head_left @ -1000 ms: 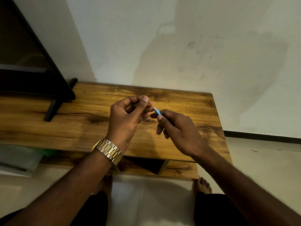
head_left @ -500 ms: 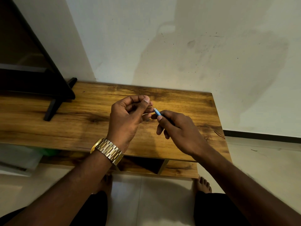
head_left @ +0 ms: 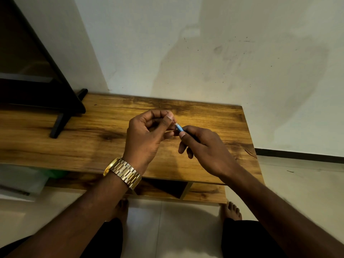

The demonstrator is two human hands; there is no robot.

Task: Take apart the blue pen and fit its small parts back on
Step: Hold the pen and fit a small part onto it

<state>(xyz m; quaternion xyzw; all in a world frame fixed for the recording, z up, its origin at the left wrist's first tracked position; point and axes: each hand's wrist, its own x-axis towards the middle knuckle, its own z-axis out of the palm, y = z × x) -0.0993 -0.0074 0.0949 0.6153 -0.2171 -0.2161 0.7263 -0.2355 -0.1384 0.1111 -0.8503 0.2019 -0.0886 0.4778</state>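
- Right hand point(head_left: 206, 148): thumb and forefinger pinched around the blue pen point(head_left: 179, 127), held above the wooden bench point(head_left: 93, 131); only the pen's short blue end shows past the fingers.
- Left hand point(head_left: 147, 135): fingers curled, thumb and forefinger closed on a thin pale part point(head_left: 175, 123) meeting the pen's tip; too small to identify.
- Left wrist: gold watch point(head_left: 123, 172).
- Far left of bench: black stand point(head_left: 63, 116).

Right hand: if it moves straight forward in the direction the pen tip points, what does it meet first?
Probably the left hand: the blue pen in the right hand aims at its pinched fingertips, nearly touching. Depth is unclear.
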